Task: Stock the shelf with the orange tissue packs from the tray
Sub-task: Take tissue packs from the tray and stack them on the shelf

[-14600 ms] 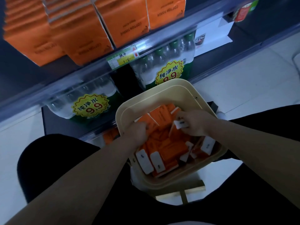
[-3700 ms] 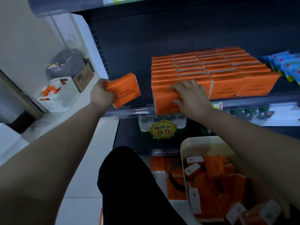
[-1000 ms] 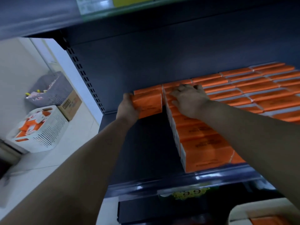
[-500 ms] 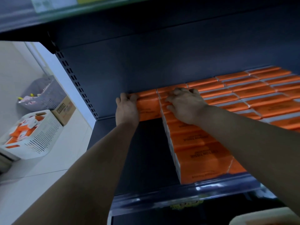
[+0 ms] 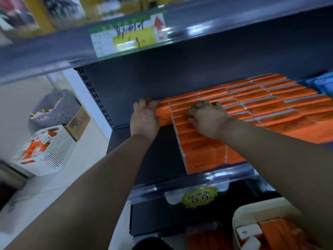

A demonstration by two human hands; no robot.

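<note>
My left hand (image 5: 144, 118) wraps an orange tissue pack (image 5: 163, 112) standing at the back of the dark shelf (image 5: 158, 154), pressed against the left side of the stocked rows. My right hand (image 5: 207, 118) rests flat, fingers bent, on top of the orange tissue packs (image 5: 261, 105) that fill the shelf in several rows. The cream tray (image 5: 241, 213) sits at the lower right with more orange packs inside, partly hidden by my right arm.
A bare strip of shelf lies left of the rows, bounded by the perforated upright (image 5: 95, 98). The shelf above carries a price label (image 5: 124, 38). A white basket (image 5: 45, 152) with orange packs and a cardboard box (image 5: 79, 121) stand on the floor at left. Blue packs (image 5: 322, 83) lie far right.
My left hand has pushed the single pack back against the rear wall and beside the rows. My right hand has stayed on top of the rows. The view has tilted up.
</note>
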